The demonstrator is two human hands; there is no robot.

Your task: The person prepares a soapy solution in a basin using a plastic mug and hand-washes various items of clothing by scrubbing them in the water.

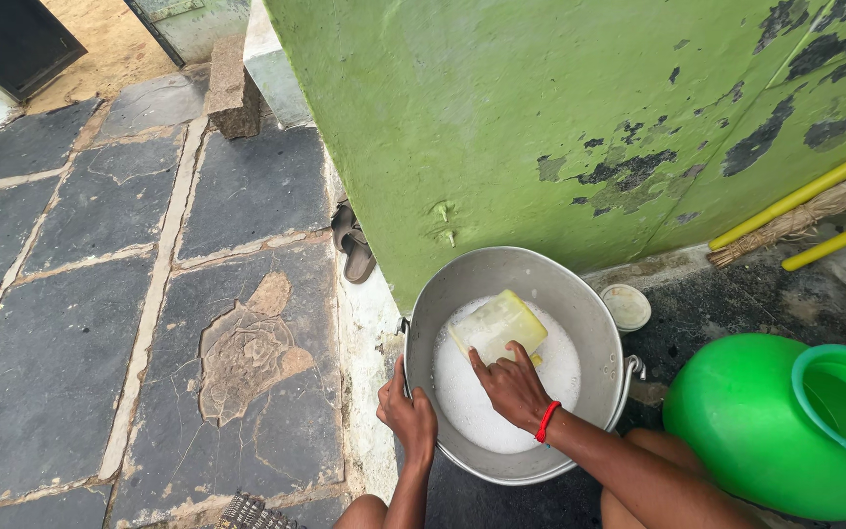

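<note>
Head view, looking down: metal basin (580,304) sits on dark stone floor (70,372) at foot of a green wall (501,118) w/ peeling paint; basin holds white foamy water (482,407). Left hand (408,416) grips the basin's near-left rim, fingers curled over the edge, thumb side up; closed on the rim. Right hand (513,384) is inside the basin over the foam, palm down, fingers spread & pressing on a pale yellow rectangular container (497,325) that lies tilted in the suds toward the far side; fingertips touch its near edge, hand fairly wide, not wrapped around it. Red band (546,420) on the right wrist.

Just right of the basin, touching or nearly so, a small white bowl (627,306) on the floor by the wall; near right, a big green plastic pot (785,426), mouth open, facing right, close to the person's right arm but apart from the basin. Far right, a broom (805,217) w/ yellow handles leans along the wall base. Left of the wall corner, a brown sandal (353,243) on the paving; slabs cracked w/ pale joints; a dark mat edge (252,511) at the near bottom.
</note>
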